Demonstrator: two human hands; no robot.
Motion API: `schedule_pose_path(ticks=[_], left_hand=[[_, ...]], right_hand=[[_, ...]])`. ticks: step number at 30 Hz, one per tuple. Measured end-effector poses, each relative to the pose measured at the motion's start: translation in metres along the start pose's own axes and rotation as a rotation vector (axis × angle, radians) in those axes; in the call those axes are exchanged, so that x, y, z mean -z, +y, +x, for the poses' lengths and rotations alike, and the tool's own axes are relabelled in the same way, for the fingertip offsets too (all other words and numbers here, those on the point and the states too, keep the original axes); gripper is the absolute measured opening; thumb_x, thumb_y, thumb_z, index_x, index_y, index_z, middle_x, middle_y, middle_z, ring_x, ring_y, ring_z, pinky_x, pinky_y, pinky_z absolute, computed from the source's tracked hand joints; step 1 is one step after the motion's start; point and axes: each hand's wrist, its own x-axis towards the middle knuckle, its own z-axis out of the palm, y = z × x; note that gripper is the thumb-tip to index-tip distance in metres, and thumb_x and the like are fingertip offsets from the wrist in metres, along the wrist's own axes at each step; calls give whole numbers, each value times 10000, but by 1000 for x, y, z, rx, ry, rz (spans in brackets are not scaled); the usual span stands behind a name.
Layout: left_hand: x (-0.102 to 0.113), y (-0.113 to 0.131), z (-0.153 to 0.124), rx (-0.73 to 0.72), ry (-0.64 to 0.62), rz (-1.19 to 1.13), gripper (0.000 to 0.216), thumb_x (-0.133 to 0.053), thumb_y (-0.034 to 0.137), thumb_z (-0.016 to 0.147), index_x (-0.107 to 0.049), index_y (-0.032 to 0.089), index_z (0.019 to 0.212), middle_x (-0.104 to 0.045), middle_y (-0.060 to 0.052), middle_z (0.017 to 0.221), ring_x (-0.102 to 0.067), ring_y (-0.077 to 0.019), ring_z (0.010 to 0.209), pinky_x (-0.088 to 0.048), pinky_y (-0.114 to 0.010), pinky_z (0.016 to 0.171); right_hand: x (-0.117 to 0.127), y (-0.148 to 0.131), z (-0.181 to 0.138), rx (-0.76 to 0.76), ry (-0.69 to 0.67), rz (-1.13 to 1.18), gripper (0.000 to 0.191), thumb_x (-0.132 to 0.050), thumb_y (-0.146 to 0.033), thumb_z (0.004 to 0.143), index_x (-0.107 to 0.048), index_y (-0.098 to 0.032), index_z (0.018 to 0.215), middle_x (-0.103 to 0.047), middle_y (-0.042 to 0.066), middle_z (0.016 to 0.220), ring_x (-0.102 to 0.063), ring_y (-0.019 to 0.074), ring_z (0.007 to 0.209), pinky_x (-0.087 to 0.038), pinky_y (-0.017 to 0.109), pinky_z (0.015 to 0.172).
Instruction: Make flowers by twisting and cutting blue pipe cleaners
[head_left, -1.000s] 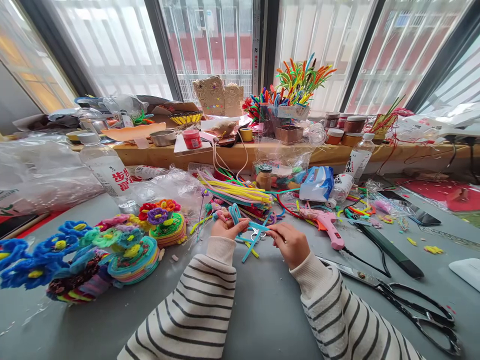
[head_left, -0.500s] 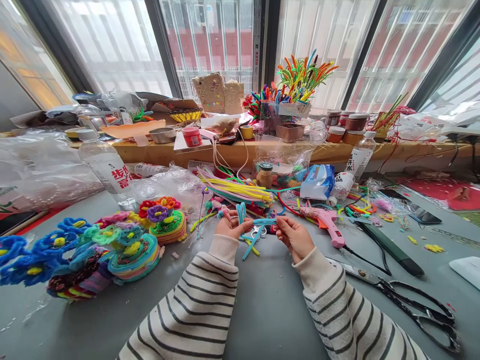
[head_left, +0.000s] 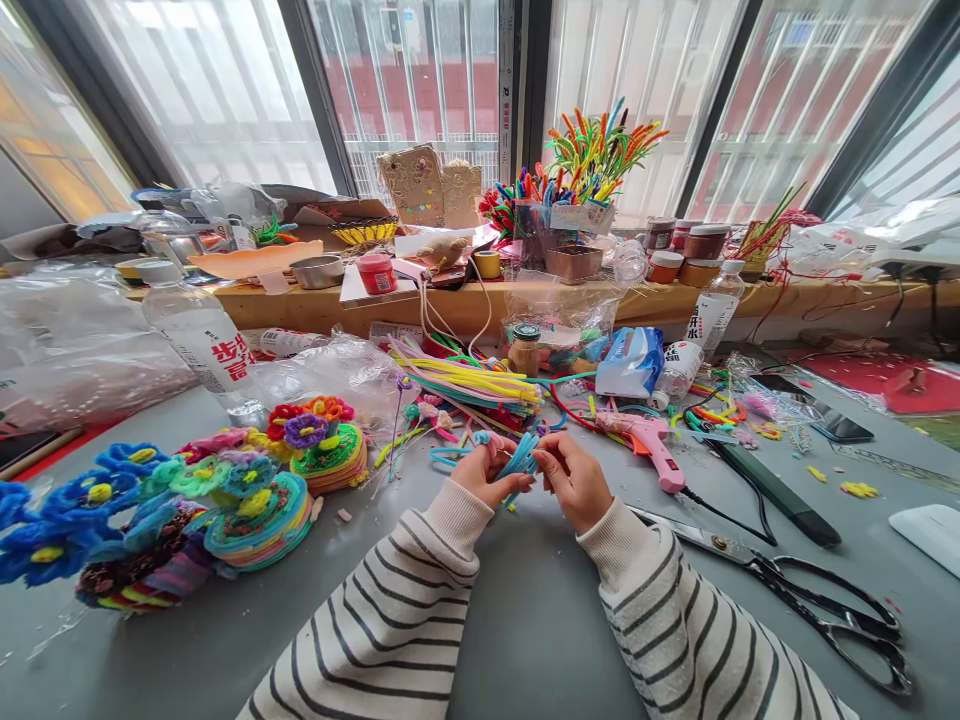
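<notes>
My left hand (head_left: 491, 470) and my right hand (head_left: 574, 478) meet over the grey table (head_left: 525, 620), both closed on a bundle of light blue pipe cleaners (head_left: 517, 456). The fingertips pinch the fuzzy stems between them, and the stems poke up and out to the left. Both arms wear white sleeves with black stripes. A heap of loose yellow, pink and green pipe cleaners (head_left: 480, 385) lies just behind the hands.
Finished pipe-cleaner flowers and coils (head_left: 187, 500) fill the left. A pink glue gun (head_left: 649, 445), black scissors (head_left: 817, 600), a dark flat tool (head_left: 772, 495), water bottles (head_left: 199, 335) and a tissue pack (head_left: 630, 365) lie around. A cluttered wooden ledge (head_left: 480, 300) runs along the window.
My hands have come closer together and the blue pipe cleaners are gathered into a tighter bundle between them; earlier they were spread apart with loops standing up. The view shifted slightly.
</notes>
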Motion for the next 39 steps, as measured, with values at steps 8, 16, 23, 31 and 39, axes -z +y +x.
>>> schedule_pose_path(ticks=[8, 16, 23, 31, 39], left_hand=[[4, 7, 2, -46, 116, 29, 197, -658, 172, 481, -528, 142, 626, -587, -10, 602, -563, -128, 577, -463, -288, 641], [6, 2, -1, -107, 206, 386, 117, -625, 267, 511, -610, 183, 591, -588, -32, 596, -542, -166, 609, -447, -277, 625], [9, -1, -1, -78, 160, 471, 153, -593, 305, 540, -617, 177, 620, -587, -30, 595, -536, -161, 603, -437, -267, 613], [10, 3, 1, -5, 123, 437, 185, -578, 305, 552, -618, 152, 648, -583, -18, 591, -521, -129, 579, -423, -238, 603], [9, 4, -1, -49, 112, 515, 230, -569, 321, 570, -601, 121, 679, -576, -32, 568, -519, -131, 552, -427, -250, 567]], right_hand=[[0, -3, -1, 60, -59, -34, 176, -412, -279, 740, -539, -165, 785, -568, 39, 695, -500, 103, 519, -419, 223, 479], [1, -5, -2, 100, -29, -86, 142, -415, -226, 729, -527, -151, 771, -542, 40, 687, -480, 104, 534, -406, 215, 468], [1, -7, -4, 112, -27, -82, 141, -401, -235, 745, -506, -161, 803, -524, 33, 707, -485, 104, 560, -418, 214, 495], [0, -1, -3, 128, -54, -47, 165, -360, -220, 767, -502, -157, 823, -513, 41, 745, -487, 93, 551, -422, 201, 474], [-1, -1, -4, 191, 102, -150, 136, -407, -189, 739, -524, -155, 798, -541, 41, 717, -473, 97, 539, -417, 206, 471]])
